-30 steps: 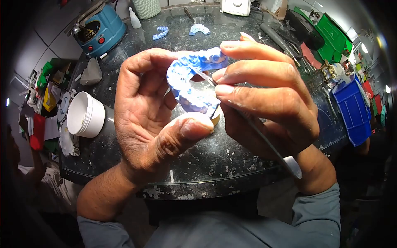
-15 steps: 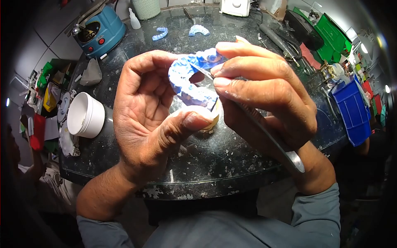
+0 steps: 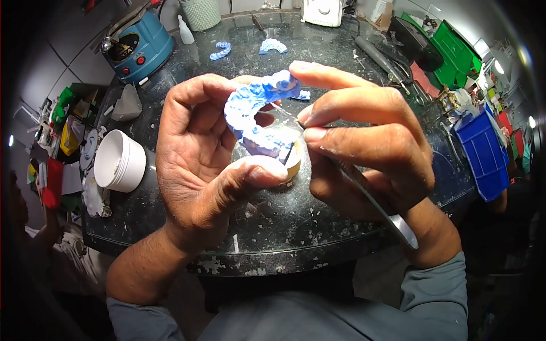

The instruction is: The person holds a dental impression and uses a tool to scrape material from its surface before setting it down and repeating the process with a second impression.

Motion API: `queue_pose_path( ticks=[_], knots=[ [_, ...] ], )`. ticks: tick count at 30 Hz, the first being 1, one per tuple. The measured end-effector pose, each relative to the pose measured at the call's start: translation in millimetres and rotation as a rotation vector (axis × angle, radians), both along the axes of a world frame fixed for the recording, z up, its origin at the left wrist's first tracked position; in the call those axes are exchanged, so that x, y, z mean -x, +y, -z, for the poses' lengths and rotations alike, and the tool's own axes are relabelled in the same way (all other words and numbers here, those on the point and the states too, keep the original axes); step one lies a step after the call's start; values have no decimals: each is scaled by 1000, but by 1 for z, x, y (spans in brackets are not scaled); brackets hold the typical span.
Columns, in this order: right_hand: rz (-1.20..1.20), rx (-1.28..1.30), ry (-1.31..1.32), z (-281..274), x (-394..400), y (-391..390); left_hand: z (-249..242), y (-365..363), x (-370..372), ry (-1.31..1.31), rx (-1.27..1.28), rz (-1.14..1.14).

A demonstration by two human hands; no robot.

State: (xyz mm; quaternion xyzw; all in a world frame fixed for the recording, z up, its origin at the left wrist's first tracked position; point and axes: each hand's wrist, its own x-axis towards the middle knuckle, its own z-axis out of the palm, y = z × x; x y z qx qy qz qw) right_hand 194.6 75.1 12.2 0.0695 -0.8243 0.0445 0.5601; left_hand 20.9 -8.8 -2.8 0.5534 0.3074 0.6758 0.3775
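Note:
A blue and white horseshoe-shaped dental piece [image 3: 245,116] is gripped between the thumb and fingers of my left hand [image 3: 199,148], above the dark speckled table [image 3: 261,227]. My right hand [image 3: 369,131] pinches a thin metal tool [image 3: 375,202], whose wide rounded end points down toward my wrist. The tool's fine tip lies by the inner curve of the blue piece; whether it touches is unclear. Below and partly behind the piece shows a round yellowish object [image 3: 293,162]. Beyond my hands, two smaller blue pieces [image 3: 220,51] [image 3: 273,46] lie on the table.
On the left are a white tub [image 3: 119,161] and a blue machine [image 3: 139,48]. A white bottle [image 3: 185,31] and a woven basket [image 3: 200,14] stand at the back. To the right lie a grey handpiece [image 3: 378,59], a green case [image 3: 452,51] and a blue tray [image 3: 483,153].
The blue piece has shifted slightly left and tilted in my left hand. My right hand has moved a little right, and the tool tip has come away from the piece's upper surface.

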Motion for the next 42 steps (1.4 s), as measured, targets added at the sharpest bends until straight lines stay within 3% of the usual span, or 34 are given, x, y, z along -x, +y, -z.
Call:
queue_pose_path(
  ticks=[23,29,42],
  knots=[
    [48,99,-19,1,-3,-6,-2,0,1,38,2,-28],
    [107,-14,-51,-5,-3,-7,-2,0,-2,17,-6,-27],
    [48,29,-27,0,-1,-5,-2,-1,-2,-4,-16,-5]
  ],
)
